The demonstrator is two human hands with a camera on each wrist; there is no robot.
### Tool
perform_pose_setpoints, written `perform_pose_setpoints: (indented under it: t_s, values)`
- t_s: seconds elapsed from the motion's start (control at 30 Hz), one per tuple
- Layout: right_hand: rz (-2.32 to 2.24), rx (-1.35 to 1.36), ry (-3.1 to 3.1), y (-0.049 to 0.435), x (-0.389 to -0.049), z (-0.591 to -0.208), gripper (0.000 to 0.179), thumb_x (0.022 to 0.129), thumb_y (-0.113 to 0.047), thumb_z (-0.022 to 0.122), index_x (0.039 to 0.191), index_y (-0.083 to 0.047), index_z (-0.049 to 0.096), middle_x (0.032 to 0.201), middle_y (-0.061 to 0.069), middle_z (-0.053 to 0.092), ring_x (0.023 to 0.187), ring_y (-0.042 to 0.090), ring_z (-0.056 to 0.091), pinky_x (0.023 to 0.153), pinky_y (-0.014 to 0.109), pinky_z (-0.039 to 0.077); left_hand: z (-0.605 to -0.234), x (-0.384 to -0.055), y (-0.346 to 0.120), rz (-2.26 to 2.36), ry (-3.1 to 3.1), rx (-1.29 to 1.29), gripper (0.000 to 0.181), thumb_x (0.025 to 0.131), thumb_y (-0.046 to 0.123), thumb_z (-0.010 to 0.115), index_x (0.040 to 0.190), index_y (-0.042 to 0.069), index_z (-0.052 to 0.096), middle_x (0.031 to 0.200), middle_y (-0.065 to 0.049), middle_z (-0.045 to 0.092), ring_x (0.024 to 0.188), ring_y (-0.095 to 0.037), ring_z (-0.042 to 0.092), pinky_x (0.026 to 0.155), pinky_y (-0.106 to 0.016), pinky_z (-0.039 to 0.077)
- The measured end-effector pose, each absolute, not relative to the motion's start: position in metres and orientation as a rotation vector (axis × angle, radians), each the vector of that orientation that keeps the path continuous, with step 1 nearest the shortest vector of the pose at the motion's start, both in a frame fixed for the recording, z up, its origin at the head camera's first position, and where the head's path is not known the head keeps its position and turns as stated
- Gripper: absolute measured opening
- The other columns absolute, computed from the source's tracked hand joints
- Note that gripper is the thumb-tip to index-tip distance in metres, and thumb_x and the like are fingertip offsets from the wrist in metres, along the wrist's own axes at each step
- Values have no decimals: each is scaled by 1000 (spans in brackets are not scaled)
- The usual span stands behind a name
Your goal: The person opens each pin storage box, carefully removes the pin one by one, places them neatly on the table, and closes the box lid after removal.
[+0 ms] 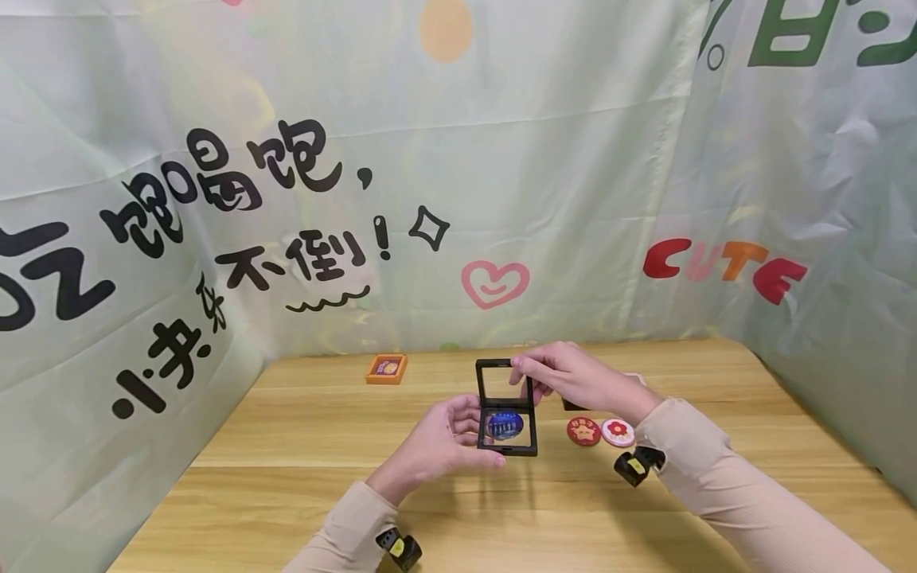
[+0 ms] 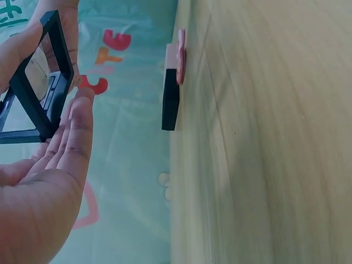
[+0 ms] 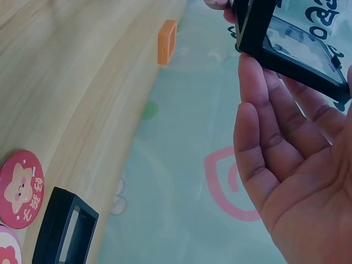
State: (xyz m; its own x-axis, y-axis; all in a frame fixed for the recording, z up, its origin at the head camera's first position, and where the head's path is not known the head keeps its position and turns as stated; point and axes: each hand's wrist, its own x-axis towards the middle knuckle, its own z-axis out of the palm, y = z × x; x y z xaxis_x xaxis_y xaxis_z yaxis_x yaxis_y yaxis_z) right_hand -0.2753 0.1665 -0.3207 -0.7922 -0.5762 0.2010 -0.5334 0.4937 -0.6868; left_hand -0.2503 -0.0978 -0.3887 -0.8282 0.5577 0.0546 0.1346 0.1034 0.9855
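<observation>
Above the table, both hands hold a hinged black display case [image 1: 505, 451] with clear panels, its two halves spread apart. A round blue badge [image 1: 505, 425] sits in the lower half. My left hand [image 1: 444, 442] grips that half from the left, thumb along the front edge and fingers behind it. With the right hand [image 1: 573, 374] I pinch the raised upper half at its right side. In the right wrist view the case's dark frame [image 3: 308, 80] lies between the right thumb side and the fingers. The left wrist view shows the left hand [image 2: 44, 203] below the frame.
On the wooden table, a red star badge [image 1: 583, 430] and a white badge with a red flower [image 1: 618, 432] lie right of the case. Another black case [image 3: 66, 228] is near them, partly hidden in the head view. An orange square box [image 1: 387, 370] stands back left. Printed cloth surrounds the table.
</observation>
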Motion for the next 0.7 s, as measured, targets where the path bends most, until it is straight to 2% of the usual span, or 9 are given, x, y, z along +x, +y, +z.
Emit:
perform_pose_setpoints:
  t_s: [0.2,0.4,0.7]
  values:
    - [-1200,-996,2699,170,-275,-318,35,116,-31,50,114,-8,77,89,3,78,79,15,74,81,30,62,-388,-251,-100,1788,2059,667,69,79,7,95,137,-2,58,115,-7,75,106,-19,72,97,-27,61]
    - [-1201,-963,2798,179,-270,-311,33,116,-30,50,113,-8,74,88,-5,77,82,11,74,82,32,63,-389,-254,-103,1813,2070,650,68,79,6,95,136,-3,59,114,-9,76,103,-17,72,96,-28,62]
    - [-1167,-966,2841,182,-257,-298,15,109,-31,66,102,-20,73,86,-8,72,78,11,69,71,27,58,-393,-259,-109,1848,2083,645,63,79,5,94,132,-2,61,113,-8,77,100,-17,75,90,-27,64]
